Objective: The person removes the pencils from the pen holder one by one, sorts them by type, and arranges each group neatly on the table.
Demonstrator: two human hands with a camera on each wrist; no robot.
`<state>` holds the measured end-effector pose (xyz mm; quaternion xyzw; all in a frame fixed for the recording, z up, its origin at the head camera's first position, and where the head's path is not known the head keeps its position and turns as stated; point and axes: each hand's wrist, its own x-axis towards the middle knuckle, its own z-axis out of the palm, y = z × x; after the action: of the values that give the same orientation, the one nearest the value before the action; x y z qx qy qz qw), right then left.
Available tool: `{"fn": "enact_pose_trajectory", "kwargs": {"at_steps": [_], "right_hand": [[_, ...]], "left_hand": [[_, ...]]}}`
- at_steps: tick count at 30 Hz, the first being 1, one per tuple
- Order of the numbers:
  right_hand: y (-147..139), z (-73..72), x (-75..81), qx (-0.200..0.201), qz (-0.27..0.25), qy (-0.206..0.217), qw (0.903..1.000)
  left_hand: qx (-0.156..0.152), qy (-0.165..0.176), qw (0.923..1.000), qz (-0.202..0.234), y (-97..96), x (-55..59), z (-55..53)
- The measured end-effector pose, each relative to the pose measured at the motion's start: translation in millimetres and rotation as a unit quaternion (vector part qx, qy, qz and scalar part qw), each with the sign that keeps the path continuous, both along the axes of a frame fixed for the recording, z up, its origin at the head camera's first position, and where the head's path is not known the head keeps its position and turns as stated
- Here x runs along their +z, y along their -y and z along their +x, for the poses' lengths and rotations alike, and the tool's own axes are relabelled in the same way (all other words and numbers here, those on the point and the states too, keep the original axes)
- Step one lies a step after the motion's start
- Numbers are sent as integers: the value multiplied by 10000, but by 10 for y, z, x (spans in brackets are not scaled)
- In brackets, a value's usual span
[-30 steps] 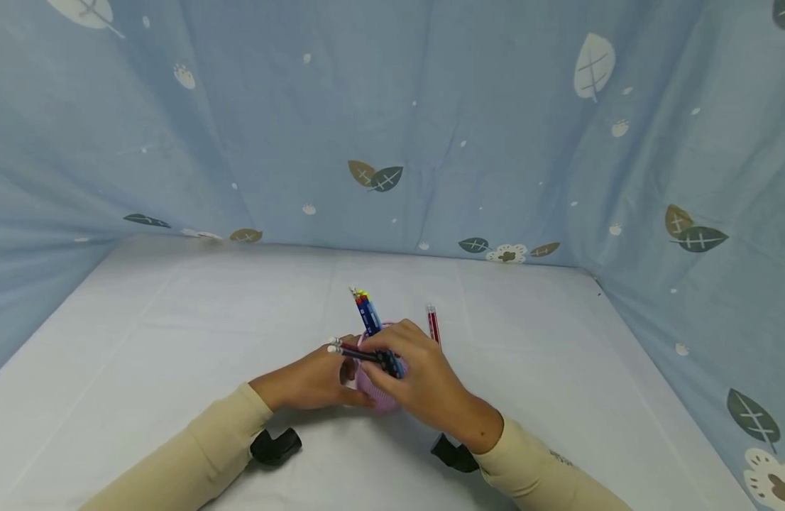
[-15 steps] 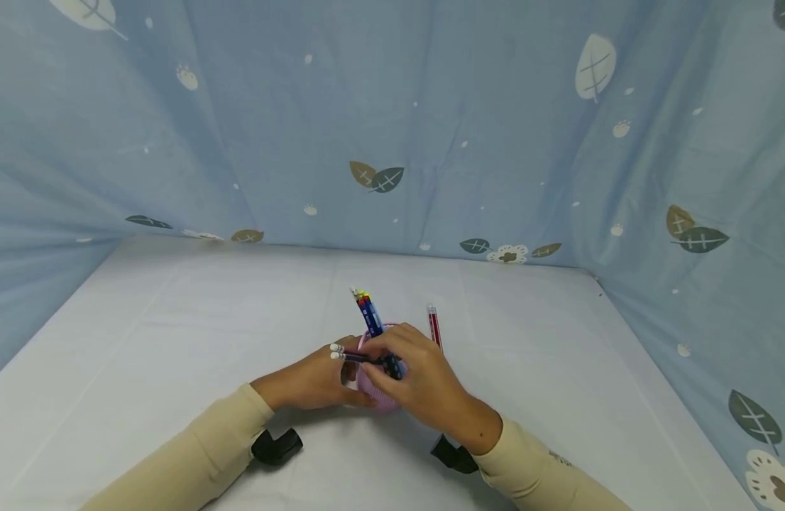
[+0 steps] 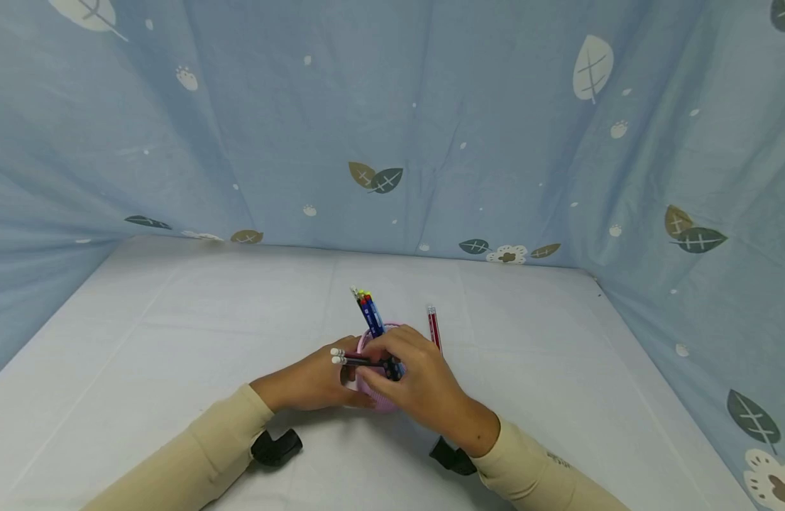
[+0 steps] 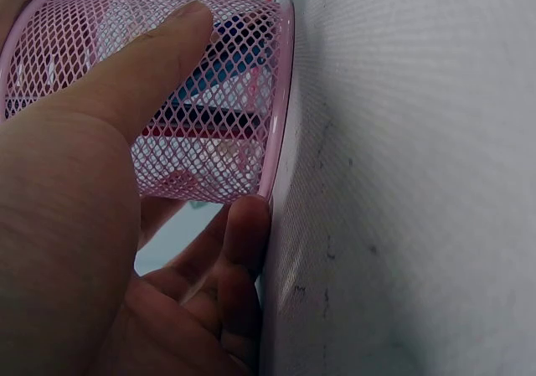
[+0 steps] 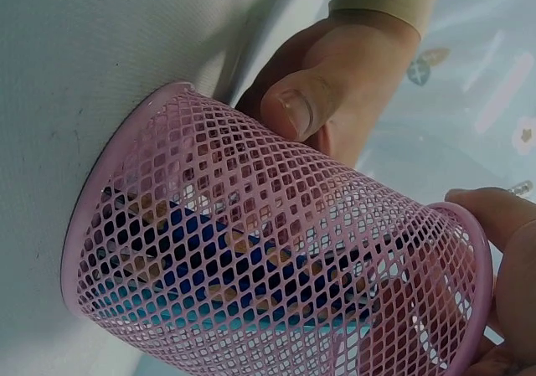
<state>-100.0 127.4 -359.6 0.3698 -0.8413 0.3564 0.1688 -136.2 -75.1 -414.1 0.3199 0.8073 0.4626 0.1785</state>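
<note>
Left hand (image 3: 306, 380) curled round pink cup (image 3: 385, 403), right hand (image 3: 427, 376) half-bent above it, grip unclear, pencils (image 3: 372, 319) leaning toward nine and twelve o'clock

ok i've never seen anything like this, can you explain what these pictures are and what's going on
There is no machine here, just a person's two bare hands. The wide picture comes from a camera on the head; the close ones come from a camera on each wrist, so they look tipped sideways.

A pink mesh pencil cup stands on a white surface, held by the left hand. Blue pencils rise from it. The right hand is over its mouth, where two dark pencils with white ends stick out sideways; whether it grips them is hard to tell. Red pencils lie beyond, before a blue leaf-print curtain.
</note>
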Motion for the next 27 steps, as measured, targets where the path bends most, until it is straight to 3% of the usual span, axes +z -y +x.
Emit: {"fn": "enact_pose_trajectory", "kwargs": {"at_steps": [8,15,27], "right_hand": [[10,6,20,1,16,38,10000],[13,9,18,-17,40,50,10000],[7,-1,9,-6,69,-342,9994]], "left_hand": [[90,-255,9994,-218,10,4,7],[50,-220,9996,-177,8,17,10],[0,-234,9996,-171,3,20,2]]}}
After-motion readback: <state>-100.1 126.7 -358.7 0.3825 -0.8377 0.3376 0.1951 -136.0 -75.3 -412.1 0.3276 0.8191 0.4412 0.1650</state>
